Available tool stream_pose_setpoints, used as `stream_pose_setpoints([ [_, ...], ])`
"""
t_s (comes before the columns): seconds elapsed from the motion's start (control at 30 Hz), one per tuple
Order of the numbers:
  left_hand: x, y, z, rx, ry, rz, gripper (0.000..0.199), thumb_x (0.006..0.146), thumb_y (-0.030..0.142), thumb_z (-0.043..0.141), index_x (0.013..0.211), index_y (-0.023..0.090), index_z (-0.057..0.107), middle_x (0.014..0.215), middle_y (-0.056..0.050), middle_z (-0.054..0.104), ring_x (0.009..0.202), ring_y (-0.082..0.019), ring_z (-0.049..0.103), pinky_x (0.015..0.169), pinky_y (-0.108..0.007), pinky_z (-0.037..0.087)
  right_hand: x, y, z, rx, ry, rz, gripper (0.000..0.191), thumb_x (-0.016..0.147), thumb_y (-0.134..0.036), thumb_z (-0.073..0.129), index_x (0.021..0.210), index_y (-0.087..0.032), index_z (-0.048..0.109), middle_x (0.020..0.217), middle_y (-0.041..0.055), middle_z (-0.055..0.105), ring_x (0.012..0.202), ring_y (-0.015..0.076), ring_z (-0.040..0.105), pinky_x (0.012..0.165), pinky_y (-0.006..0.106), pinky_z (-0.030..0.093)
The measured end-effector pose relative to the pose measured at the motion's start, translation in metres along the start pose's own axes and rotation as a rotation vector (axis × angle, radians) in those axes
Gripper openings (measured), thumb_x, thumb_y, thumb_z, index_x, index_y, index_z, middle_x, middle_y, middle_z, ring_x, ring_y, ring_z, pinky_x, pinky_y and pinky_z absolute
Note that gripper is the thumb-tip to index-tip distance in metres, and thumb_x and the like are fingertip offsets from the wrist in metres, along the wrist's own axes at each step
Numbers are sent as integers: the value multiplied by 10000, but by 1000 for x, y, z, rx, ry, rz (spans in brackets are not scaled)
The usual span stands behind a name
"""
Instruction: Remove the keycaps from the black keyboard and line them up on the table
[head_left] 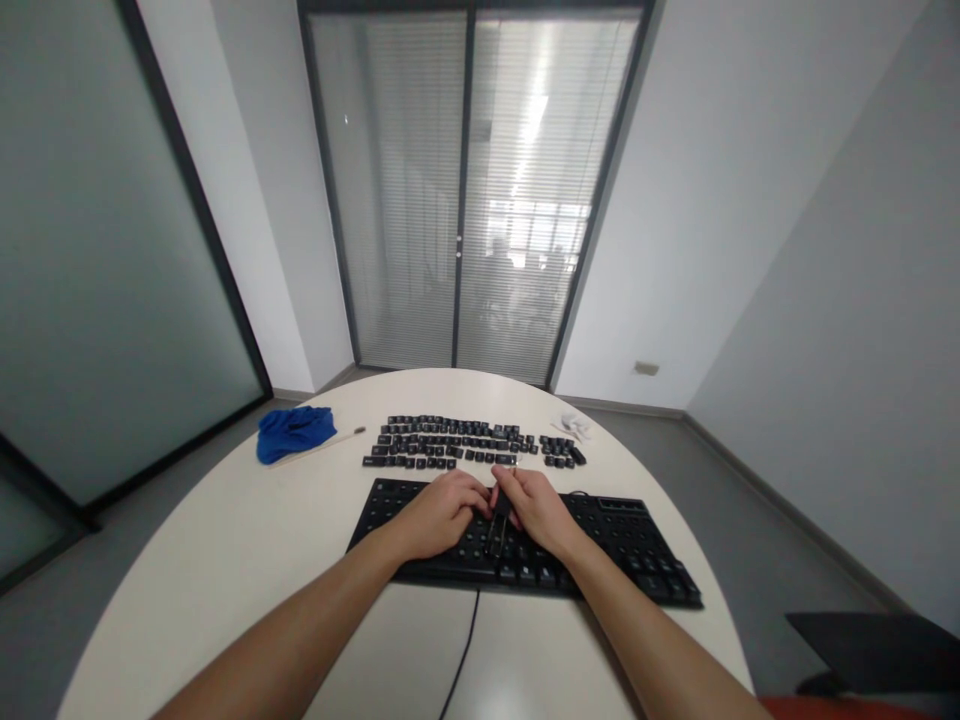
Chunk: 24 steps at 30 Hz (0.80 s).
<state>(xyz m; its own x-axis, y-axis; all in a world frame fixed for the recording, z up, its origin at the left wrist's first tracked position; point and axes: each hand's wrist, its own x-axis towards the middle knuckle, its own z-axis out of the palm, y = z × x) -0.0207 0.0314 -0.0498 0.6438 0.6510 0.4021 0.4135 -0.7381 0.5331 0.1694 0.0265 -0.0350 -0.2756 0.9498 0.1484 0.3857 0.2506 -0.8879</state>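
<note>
A black keyboard (626,535) lies on the round white table, with many of its keycaps taken off and some still on along the front and right. My right hand (536,505) grips a keycap puller (498,530) whose wire prongs point down at the keyboard's middle. Close against it on the left is my left hand (446,510), fingers curled, fingertips beside the puller's handle. Whether a small piece sits between those fingers is hidden. Behind the keyboard, loose black keycaps (442,440) are laid out in rows, with a smaller group (562,452) to the right.
A blue cloth (295,432) and a thin brush (322,445) lie at the table's left (225,560). Crumpled white material (576,425) is at the back right. The keyboard cable (466,650) runs to the front edge. A dark chair part (877,650) stands at the lower right.
</note>
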Motion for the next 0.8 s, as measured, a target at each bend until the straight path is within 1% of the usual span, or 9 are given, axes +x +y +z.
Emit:
stream_pose_setpoints([
  [0.1,1,3,-1,-26,12,3,312,757,-3,443,794,207,670,963,-10,696,970,-180,583,963,-346,417,-1,-1,0,-9,8,-11,572,934,-603,397,654,-163,632,404,-48,442,364,96,412,418,206,335],
  [0.17,1,5,-2,-29,27,-8,247,751,16,467,771,198,632,917,-14,685,918,-178,587,923,-335,430,-2,-3,0,-19,3,-17,574,933,-605,397,658,-163,637,404,-48,441,368,96,414,418,204,332],
  [0.3,0,10,-3,51,151,-117,157,761,65,473,806,196,546,827,-21,615,798,-181,557,744,-308,449,-3,-2,0,-51,21,-13,578,921,-621,408,661,-164,648,403,-44,455,372,102,435,418,207,338],
  [0.37,-2,15,-5,109,183,-102,117,768,93,480,800,198,520,790,-20,580,765,-183,537,700,-302,430,-2,-1,-1,-57,47,-4,589,922,-627,397,656,-167,650,395,-41,461,364,105,441,420,210,348],
  [0.4,-2,18,-6,130,167,-65,101,764,103,491,791,198,515,775,-19,571,755,-182,531,699,-303,422,-1,0,-2,-57,57,4,595,923,-631,389,651,-169,648,391,-40,465,360,107,444,420,212,354],
  [0.47,-2,24,-8,151,91,31,86,745,122,527,782,199,519,743,-12,564,730,-178,521,714,-309,412,1,2,-3,-54,67,20,605,922,-639,378,642,-172,640,389,-36,472,351,108,448,418,214,361],
  [0.53,-2,28,-9,156,18,97,95,728,149,571,803,200,542,728,-5,567,717,-175,519,731,-317,408,2,4,-4,-44,65,32,611,920,-647,373,639,-173,636,387,-34,477,345,110,451,411,216,365],
  [0.63,-1,30,-9,145,-31,123,160,725,194,615,882,202,587,752,-5,594,732,-178,538,750,-323,415,3,5,-6,-32,80,44,618,917,-653,369,635,-171,632,382,-33,478,340,114,461,408,218,373],
  [0.8,-1,25,-7,150,-71,155,227,788,219,598,1009,219,650,870,-39,669,841,-209,585,818,-357,418,3,4,-8,-32,117,52,630,913,-663,358,626,-171,626,371,-36,470,328,116,463,406,220,381],
])
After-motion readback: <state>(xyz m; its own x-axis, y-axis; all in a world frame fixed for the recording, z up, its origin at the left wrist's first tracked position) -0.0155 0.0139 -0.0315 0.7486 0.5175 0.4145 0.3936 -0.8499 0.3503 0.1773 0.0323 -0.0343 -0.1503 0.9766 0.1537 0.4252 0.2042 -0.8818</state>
